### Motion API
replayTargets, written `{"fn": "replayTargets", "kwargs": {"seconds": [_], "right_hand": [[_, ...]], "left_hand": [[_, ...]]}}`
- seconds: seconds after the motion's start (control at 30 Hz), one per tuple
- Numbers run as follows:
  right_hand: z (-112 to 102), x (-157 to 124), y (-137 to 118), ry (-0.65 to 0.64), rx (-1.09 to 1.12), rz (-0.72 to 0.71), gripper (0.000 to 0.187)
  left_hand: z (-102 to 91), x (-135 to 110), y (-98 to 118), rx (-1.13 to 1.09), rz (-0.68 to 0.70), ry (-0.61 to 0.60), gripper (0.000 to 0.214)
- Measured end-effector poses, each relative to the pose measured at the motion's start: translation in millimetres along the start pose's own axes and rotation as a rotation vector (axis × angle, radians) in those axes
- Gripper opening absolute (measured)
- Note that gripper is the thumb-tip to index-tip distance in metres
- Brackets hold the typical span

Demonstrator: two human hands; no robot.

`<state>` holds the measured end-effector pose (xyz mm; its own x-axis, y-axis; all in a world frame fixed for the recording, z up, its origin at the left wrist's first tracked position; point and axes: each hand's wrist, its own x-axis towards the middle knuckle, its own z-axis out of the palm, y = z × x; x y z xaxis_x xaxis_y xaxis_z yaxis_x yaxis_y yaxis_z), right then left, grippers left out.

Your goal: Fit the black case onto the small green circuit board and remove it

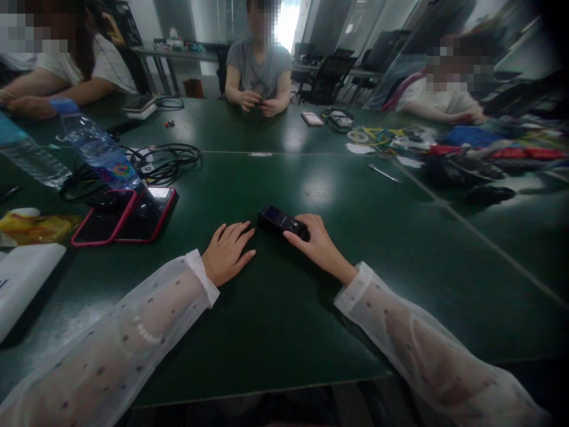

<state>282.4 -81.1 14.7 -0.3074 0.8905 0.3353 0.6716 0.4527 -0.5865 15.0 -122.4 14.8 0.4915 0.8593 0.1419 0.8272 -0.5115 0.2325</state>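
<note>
A small black device point(280, 220) with a little screen lies on the dark green table point(284, 320) in front of me. My right hand point(317, 246) rests over its near end, fingers curled on it. My left hand point(226, 252) lies flat on the table just left of the device, fingers stretched out and together, holding nothing. Both arms wear sheer white dotted sleeves.
Two phones in red cases point(127, 216) lie at left beside water bottles point(100, 148) and black cables point(164, 160). A white box point(22, 279) sits at the left edge. Three other people sit around the table. Wires and tools point(444, 148) clutter the right.
</note>
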Motion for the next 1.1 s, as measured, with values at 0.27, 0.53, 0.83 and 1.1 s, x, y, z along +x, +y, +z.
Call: {"fn": "replayTargets", "kwargs": {"seconds": [0.27,0.53,0.83,1.1], "right_hand": [[-2,-5,-12,0.053,-0.061,-0.029,0.049],[-1,-5,-9,0.004,-0.025,-0.095,0.052],[-1,-6,-10,-0.050,-0.017,-0.136,0.055],[-1,-6,-14,-0.050,-0.034,-0.145,0.054]], "left_hand": [[-2.1,0,2,0.010,-0.004,-0.013,0.054],[-1.7,0,2,0.024,-0.029,-0.010,0.058],[-2.5,1,3,0.054,-0.029,-0.005,0.055],[-1.6,1,3,0.068,-0.026,-0.013,0.056]]}}
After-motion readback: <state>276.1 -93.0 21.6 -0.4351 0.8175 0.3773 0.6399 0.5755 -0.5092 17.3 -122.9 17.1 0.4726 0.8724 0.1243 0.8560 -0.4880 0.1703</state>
